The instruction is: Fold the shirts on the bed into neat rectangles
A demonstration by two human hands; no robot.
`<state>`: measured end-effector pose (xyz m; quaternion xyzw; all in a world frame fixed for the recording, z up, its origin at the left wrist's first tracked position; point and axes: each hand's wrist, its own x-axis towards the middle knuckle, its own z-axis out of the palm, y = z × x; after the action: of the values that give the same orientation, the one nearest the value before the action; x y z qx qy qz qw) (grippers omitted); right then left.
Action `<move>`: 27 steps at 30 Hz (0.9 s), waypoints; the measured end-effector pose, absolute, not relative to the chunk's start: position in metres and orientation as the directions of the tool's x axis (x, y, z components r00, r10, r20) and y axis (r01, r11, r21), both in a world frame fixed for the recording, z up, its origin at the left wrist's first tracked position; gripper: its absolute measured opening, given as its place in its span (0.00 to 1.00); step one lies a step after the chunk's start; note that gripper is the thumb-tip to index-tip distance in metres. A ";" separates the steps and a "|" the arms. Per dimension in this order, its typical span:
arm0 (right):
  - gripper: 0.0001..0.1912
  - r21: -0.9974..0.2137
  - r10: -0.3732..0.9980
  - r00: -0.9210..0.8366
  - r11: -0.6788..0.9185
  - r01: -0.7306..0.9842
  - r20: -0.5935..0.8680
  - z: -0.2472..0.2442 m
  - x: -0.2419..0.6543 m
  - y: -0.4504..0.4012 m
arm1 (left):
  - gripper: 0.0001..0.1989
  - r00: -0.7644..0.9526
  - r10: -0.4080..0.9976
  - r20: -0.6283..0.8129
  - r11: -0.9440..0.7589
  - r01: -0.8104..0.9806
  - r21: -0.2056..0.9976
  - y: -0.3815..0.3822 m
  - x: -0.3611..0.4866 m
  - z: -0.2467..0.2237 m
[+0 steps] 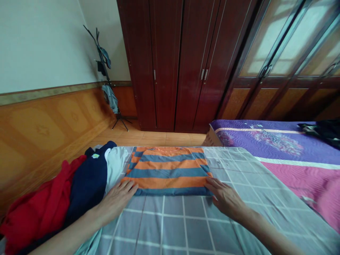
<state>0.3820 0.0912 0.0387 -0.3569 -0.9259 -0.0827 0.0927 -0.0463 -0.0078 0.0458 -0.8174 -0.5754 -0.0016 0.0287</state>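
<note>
The striped shirt [170, 172] is lying flat on the checked sheet [183, 226], straight ahead at twelve o'clock from the person. The left hand [123, 193] is resting at the shirt's eight o'clock corner, the right hand [225, 196] at its four o'clock. Both are spreading open, palms down, fingertips touching the edges and not closing around anything; they seem to be holding the cloth square and smooth. The red top [44, 194], navy top [89, 180] and white cloth [117, 159] are heaping up towards nine o'clock, probably to leave the middle free for the shirt.

I'm not making out the left thumb, or how many layers are lying under the top stripes. Both forearms are running out of view below. Towards two o'clock, the dark clothes [324, 131] are getting cut off, and the things hanging on the coat stand [102, 58], at ten, are looking too small to name.
</note>
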 end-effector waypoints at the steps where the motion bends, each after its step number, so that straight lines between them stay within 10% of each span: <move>1: 0.20 0.130 0.652 -0.720 0.713 0.689 0.238 0.038 0.380 0.091 | 0.29 0.311 0.950 0.038 -0.305 0.945 -0.114 -0.009 -0.045 0.042; 10: 0.17 0.179 0.610 -0.700 0.692 0.699 0.372 0.111 0.392 0.067 | 0.23 0.350 0.922 0.162 -0.346 0.937 -0.053 -0.024 -0.042 0.121; 18: 0.29 0.141 0.496 -0.756 0.789 0.598 0.428 0.064 0.453 -0.046 | 0.28 0.604 0.778 0.173 -0.617 0.786 0.030 -0.153 -0.044 0.089; 27: 0.21 -0.123 0.601 -0.776 0.799 0.589 0.191 0.083 0.318 0.009 | 0.18 0.463 0.885 0.045 -0.458 0.849 0.264 -0.033 0.061 0.095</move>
<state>0.3178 0.0089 0.0826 -0.3160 -0.9419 0.0278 0.1109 0.0614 -0.0329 0.0946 -0.8492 -0.5105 -0.0879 -0.1024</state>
